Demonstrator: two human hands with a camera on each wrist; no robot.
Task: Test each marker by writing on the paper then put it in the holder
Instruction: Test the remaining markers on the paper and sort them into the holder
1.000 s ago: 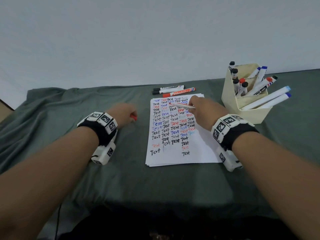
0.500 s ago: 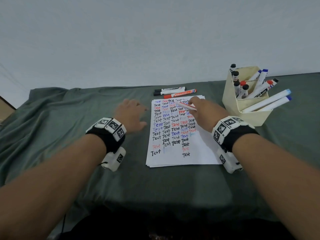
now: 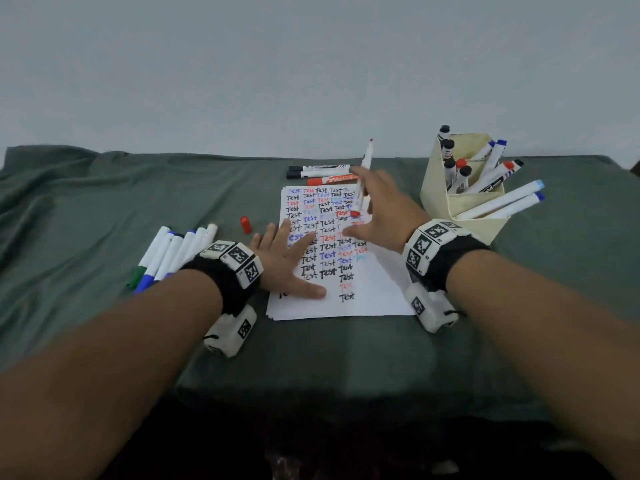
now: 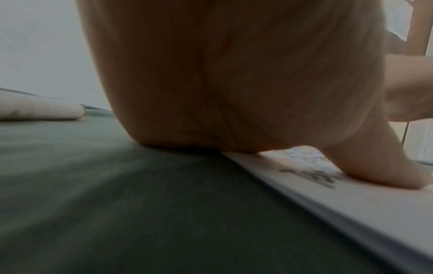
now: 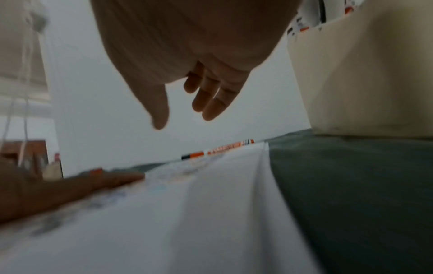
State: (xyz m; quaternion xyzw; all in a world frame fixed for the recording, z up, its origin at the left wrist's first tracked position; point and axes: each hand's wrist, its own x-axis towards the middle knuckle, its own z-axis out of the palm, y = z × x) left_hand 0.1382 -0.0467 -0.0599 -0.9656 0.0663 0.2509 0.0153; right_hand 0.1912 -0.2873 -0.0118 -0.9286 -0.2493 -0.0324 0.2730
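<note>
Both hands sit over the tabletop (image 3: 104,202): the left hand (image 3: 287,261) lies flat with straight fingers pressing the paper (image 3: 374,292), while the right hand (image 3: 377,209) hovers above it, fingers spread; whether it actually grips the uncapped red marker (image 3: 363,174) upright beside its fingers is unclear. Right of the paper stands the holder (image 3: 460,206), full of markers. A red cap (image 3: 245,224) lies left of the paper.

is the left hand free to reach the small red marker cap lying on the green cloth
Probably yes: the left hand lies flat on the paper, holding nothing, and the red cap sits on bare cloth just beyond its fingers, unobstructed.
</note>
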